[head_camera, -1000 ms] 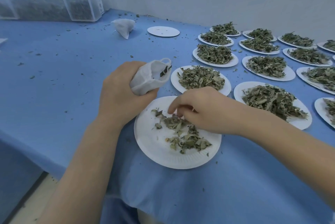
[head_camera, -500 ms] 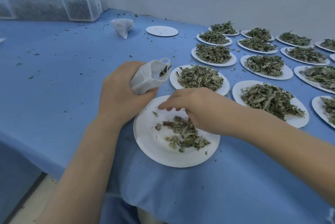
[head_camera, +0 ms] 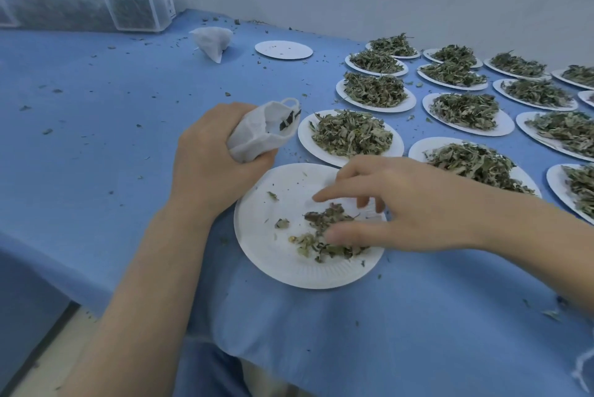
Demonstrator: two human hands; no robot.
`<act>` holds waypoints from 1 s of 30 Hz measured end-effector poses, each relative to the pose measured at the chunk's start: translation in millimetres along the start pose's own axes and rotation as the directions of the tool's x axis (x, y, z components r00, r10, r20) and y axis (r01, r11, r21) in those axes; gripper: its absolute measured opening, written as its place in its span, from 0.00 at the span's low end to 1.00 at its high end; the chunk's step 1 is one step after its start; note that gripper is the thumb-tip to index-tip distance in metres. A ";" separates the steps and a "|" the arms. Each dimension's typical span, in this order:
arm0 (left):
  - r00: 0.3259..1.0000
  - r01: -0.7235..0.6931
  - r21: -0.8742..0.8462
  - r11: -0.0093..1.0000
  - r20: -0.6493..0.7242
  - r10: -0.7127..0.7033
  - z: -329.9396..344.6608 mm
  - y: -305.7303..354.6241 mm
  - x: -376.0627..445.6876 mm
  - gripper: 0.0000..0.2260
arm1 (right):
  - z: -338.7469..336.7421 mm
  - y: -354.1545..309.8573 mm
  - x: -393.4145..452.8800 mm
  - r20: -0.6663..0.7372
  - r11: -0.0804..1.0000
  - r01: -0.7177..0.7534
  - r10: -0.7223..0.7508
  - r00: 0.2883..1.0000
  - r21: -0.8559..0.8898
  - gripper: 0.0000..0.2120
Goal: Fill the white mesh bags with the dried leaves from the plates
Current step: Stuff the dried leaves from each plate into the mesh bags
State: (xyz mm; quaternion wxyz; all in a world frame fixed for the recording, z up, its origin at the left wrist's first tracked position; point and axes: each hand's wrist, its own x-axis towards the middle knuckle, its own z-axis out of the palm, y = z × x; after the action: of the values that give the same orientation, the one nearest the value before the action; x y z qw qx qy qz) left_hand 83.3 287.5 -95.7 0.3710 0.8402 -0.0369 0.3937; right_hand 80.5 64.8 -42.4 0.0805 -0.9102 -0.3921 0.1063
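Centre of frame: left hand [head_camera: 212, 155] has its grip curled round the lower body of a white mesh bag [head_camera: 262, 131], holding it above the desk [head_camera: 96, 146], the mouth open and tilted toward the right of the frame. A dark leaf scrap sits just inside the mouth; a small drawstring loop shows at the top edge.

Just below and right of the bag: a near plate [head_camera: 273, 255], white paper, with a small remnant pile of dried leaves [head_camera: 324, 236] in its right half and a few loose flakes toward its left. Right hand [head_camera: 414, 207] hangs low over this plate, grip spread, the fingers extended and slightly bent, the thumb lying at the near edge of the pile. Whether the fingertips touch the leaves, cannot tell; they pinch nothing visible.

Right half of frame, running to the upper right: full plates [head_camera: 350, 136] in rows, each heaped with green-grey leaves.

Upper centre: an emptied plate [head_camera: 283, 50] with only crumbs, and to its left a second mesh bag [head_camera: 211, 40], bulging, lying on the blue desk cover.

Upper left: clear bins [head_camera: 135, 4] holding dark leaf matter, against the white wall. Leaf crumbs scattered over the desk.
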 end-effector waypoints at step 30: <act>0.992 -0.080 0.014 0.997 0.096 0.078 2.8 3.2 -1.8 0.16 | -32.0 -28.6 40.4 -0.427 0.981 0.123 -0.176 0.887 -0.150 0.09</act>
State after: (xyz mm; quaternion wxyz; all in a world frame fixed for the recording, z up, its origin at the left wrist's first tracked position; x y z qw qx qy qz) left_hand 82.7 282.9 -96.2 0.3455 0.8591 -0.0845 0.3680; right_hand 95.8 111.7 -10.3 0.1201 -0.8809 -0.4386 -0.1314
